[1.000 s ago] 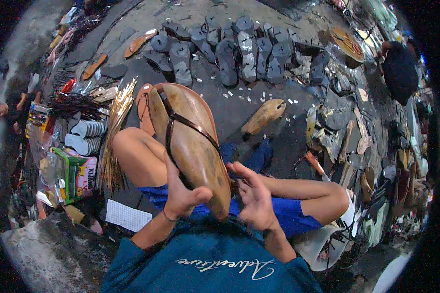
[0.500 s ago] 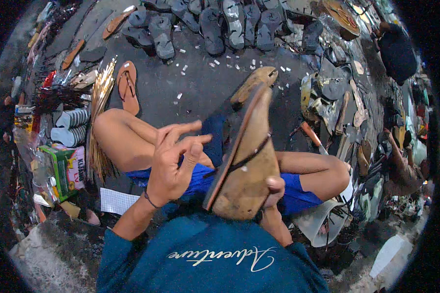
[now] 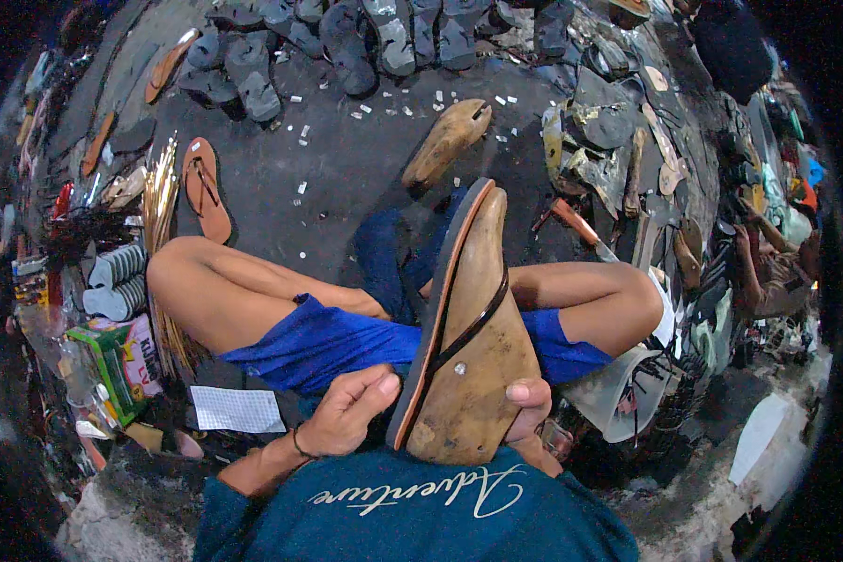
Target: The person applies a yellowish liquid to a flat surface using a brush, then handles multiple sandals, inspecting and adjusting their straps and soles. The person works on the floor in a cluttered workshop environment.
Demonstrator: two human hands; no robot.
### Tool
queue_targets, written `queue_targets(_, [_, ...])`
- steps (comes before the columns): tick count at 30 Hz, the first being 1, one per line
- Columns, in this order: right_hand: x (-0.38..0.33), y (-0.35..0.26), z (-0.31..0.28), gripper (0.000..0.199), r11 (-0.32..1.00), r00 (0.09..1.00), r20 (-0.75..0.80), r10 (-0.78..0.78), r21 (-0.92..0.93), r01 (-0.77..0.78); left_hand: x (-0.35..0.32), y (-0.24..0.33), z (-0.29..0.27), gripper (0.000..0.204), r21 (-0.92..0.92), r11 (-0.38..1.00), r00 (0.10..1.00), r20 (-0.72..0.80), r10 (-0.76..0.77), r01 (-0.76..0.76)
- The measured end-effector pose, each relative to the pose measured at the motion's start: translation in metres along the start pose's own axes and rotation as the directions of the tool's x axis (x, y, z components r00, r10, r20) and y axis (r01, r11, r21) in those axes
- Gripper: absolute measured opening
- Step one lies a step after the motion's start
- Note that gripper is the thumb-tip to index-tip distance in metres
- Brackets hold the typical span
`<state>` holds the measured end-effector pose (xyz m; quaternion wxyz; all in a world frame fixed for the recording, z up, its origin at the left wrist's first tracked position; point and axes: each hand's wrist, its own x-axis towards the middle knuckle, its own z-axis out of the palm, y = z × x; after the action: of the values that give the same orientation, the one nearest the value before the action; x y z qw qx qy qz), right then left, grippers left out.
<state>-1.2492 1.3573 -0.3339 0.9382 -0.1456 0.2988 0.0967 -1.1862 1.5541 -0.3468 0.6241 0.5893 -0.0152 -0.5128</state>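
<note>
I sit cross-legged on a dark floor and hold a brown sandal mounted on a wooden foot-shaped last [image 3: 473, 347] in front of my chest, toe pointing away, turned on its side. The dark sole edge faces left and a dark strap crosses the wood. My right hand [image 3: 526, 417] grips the heel end from below, fingers curled around it. My left hand [image 3: 347, 417] rests against the sole's left edge near the heel, fingers bent, thumb toward the sole.
A second wooden last [image 3: 445, 145] lies on the floor ahead. One finished brown sandal [image 3: 204, 187] lies at left, with rows of grey soles [image 3: 347, 42] beyond. A green box [image 3: 112, 361] and white paper [image 3: 239, 409] sit left; tools and leather scraps [image 3: 609, 169] crowd the right.
The sandal on its last went from sole-flat facing me to standing on its side. My left hand dropped from spread fingers in the air onto the sole's edge.
</note>
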Motion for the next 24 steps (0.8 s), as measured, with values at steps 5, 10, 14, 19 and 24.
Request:
queue_targets(5, [0.008, -0.001, -0.007, 0.082, 0.997, 0.988, 0.155, -0.011, 0.076, -0.001, -0.001, -0.021, -0.007, 0.029, -0.198, 0.978, 0.995, 0.086, -0.057, 0.073])
queue_targets(10, [0.034, 0.001, -0.031, 0.083, 0.973, 0.978, 0.187, -0.088, -0.195, 0.125, 0.022, -0.041, -0.003, 0.062, -0.447, 0.888, 0.993, -0.010, 0.120, -0.111])
queue_targets(14, [0.062, -0.011, -0.033, 0.084, 0.642, 0.946, 0.237, -0.223, -0.694, 0.326, 0.017, 0.000, -0.024, 0.075, -0.169, 0.966, 0.973, -0.158, 0.169, -0.195])
queue_targets(19, [0.095, 0.051, -0.043, 0.096, 0.515, 0.985, 0.144, -0.096, -0.840, 0.173, 0.022, -0.036, -0.043, 0.061, 0.130, 0.972, 0.944, -0.245, 0.221, -0.193])
queue_targets(24, [0.101, 0.081, -0.073, 0.105, 0.461, 0.989, 0.069, -0.128, -0.879, 0.121, 0.029, -0.084, -0.036, 0.053, 0.316, 0.939, 0.876, -0.405, 0.262, -0.135])
